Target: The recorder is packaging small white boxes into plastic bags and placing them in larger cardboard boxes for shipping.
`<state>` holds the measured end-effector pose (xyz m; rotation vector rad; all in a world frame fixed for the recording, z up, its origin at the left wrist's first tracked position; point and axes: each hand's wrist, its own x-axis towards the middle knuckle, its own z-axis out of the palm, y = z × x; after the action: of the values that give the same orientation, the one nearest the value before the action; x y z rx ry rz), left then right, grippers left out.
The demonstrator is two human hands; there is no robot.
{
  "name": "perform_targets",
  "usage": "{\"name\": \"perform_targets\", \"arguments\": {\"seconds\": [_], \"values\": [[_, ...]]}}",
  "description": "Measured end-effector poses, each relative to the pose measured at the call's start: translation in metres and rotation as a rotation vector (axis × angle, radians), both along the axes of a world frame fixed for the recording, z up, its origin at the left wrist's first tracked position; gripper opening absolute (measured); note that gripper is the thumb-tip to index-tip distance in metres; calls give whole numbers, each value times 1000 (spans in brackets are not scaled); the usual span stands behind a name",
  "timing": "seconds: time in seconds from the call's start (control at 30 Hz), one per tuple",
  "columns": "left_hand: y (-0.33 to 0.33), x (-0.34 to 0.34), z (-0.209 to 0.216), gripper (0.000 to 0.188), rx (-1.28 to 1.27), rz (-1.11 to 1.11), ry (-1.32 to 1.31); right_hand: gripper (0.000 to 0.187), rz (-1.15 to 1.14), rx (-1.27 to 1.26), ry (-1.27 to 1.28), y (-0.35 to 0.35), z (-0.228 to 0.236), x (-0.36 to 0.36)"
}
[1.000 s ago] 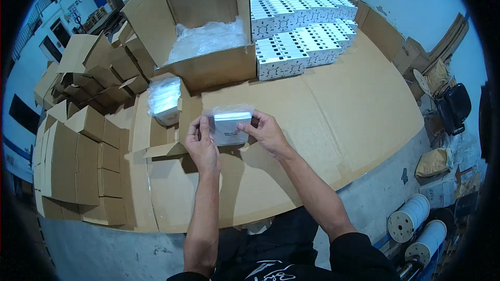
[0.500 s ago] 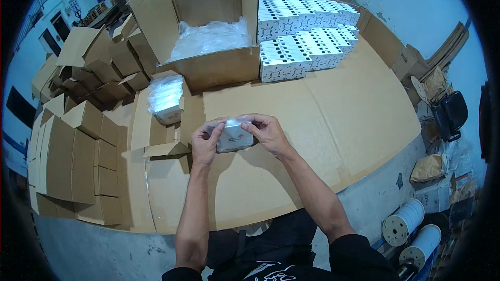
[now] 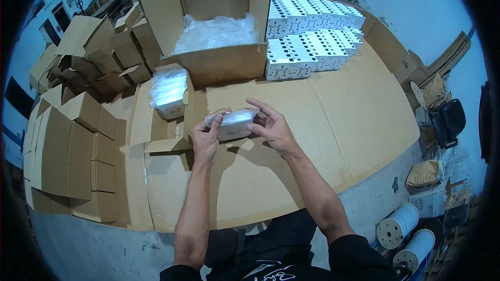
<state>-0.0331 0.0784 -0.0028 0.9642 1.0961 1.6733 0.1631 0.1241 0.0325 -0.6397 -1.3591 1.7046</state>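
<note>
Both hands hold a small white box wrapped in clear plastic [image 3: 234,124] just above the cardboard-covered table [image 3: 333,125]. My left hand [image 3: 205,138] grips its left end with the fingers curled over the wrap. My right hand [image 3: 273,127] holds the right end, thumb and fingers spread along its edge. Left of my hands, a small open carton [image 3: 169,105] holds a stack of plastic-wrapped pieces [image 3: 167,86].
A large open cardboard box [image 3: 219,65] lined with clear plastic stands at the back. Rows of white boxes [image 3: 307,36] are stacked to its right. Several folded small cartons [image 3: 73,145] are piled at the left. Two white spools [image 3: 403,234] lie on the floor at the lower right.
The wrapped box has turned in my hands from a flat, spread sheet-like view to a compact bundle; both hands have closed in around its ends.
</note>
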Motion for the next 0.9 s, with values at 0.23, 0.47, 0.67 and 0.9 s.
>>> {"name": "perform_targets", "arguments": {"seconds": [0.23, 0.47, 0.67, 0.9], "values": [[-4, 10, 14, 28, 53, -81, -81, 42, 23, -30, -132, 6, -11, 7], [-15, -6, 5, 22, -105, -186, 53, 24, 54, 78, -213, 9, -6, 19], [-23, -6, 9, 20, -98, -163, 41, 9, 43, 334, -263, 10, -5, 24], [-20, 13, 2, 19, -86, -42, -130, 23, 6, 149, -91, 9, -19, 15]]}}
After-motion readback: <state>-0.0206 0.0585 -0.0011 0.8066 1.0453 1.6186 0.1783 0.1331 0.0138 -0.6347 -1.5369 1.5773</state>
